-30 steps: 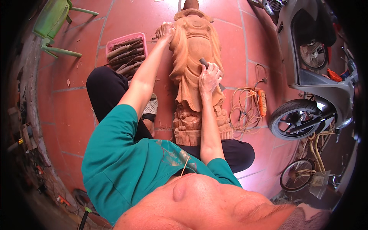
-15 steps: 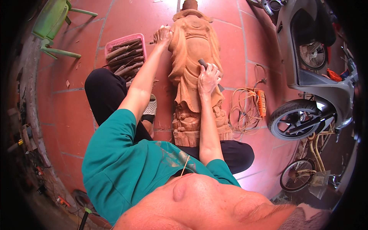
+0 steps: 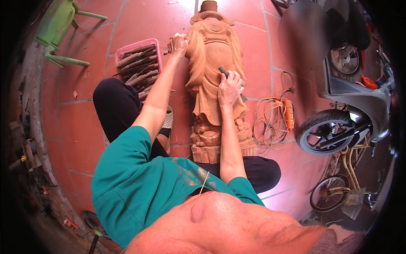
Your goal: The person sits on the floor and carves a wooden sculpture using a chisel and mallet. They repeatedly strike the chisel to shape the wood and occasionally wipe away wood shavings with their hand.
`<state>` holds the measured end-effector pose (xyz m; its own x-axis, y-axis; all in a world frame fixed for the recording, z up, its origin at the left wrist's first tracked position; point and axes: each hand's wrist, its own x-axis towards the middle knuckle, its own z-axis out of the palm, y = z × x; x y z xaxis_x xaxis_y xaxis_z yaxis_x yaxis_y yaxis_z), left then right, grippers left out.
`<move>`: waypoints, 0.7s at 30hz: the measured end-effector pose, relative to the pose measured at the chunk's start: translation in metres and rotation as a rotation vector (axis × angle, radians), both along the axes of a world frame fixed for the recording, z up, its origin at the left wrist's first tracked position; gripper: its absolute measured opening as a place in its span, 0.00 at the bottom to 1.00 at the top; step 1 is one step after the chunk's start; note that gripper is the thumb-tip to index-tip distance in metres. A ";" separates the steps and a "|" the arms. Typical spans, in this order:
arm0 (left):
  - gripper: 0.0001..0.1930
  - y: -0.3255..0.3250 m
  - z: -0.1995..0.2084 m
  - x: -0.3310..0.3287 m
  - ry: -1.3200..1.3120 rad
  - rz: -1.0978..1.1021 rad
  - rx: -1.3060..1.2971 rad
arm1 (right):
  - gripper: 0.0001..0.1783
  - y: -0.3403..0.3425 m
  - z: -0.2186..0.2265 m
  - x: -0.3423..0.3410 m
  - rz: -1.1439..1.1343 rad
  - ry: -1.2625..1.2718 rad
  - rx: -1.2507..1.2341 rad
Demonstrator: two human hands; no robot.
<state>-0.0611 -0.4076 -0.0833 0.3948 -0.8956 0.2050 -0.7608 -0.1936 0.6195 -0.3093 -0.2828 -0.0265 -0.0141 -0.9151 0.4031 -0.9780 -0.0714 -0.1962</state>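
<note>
Red tile floor (image 3: 139,21) | left hand (image 3: 178,43) grips statue (image 3: 213,63) shoulder | right hand (image 3: 230,86) holds chisel (image 3: 223,71) | cord (image 3: 270,122) close right

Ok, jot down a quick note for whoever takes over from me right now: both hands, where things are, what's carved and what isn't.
Left hand: gripping the upper left side of the wooden statue, steadying it.
Right hand: closed on a dark-handled carving tool, pressed to the statue's middle.
The statue lies on the red tile floor between the knees, base toward the person.
A pink tray of chisels sits left of it; a coiled cord with an orange tool lies to the right.
Done: robe folds and base are already shaped.
Left: detail work at the middle, as far as shows.
</note>
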 end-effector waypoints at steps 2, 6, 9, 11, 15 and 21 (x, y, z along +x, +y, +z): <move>0.06 0.011 -0.004 -0.002 0.001 0.002 -0.003 | 0.17 0.000 -0.001 0.000 -0.001 0.002 0.003; 0.06 0.046 -0.011 -0.022 0.030 -0.028 0.013 | 0.17 0.001 -0.007 -0.013 -0.031 0.031 0.009; 0.06 0.052 -0.009 -0.019 0.020 -0.020 0.007 | 0.17 -0.002 -0.008 -0.013 -0.027 0.036 0.014; 0.07 0.035 -0.007 -0.027 0.010 -0.041 -0.010 | 0.17 0.000 -0.005 -0.016 -0.049 0.042 0.019; 0.07 -0.008 0.002 -0.001 -0.045 -0.005 -0.037 | 0.17 -0.001 0.001 0.001 0.009 0.003 0.025; 0.07 0.003 -0.003 -0.007 -0.036 0.000 -0.043 | 0.17 0.000 0.000 0.000 0.011 -0.008 0.019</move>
<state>-0.0685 -0.4045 -0.0859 0.3869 -0.8856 0.2569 -0.7826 -0.1680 0.5994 -0.3089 -0.2830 -0.0265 -0.0069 -0.9228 0.3853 -0.9755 -0.0784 -0.2054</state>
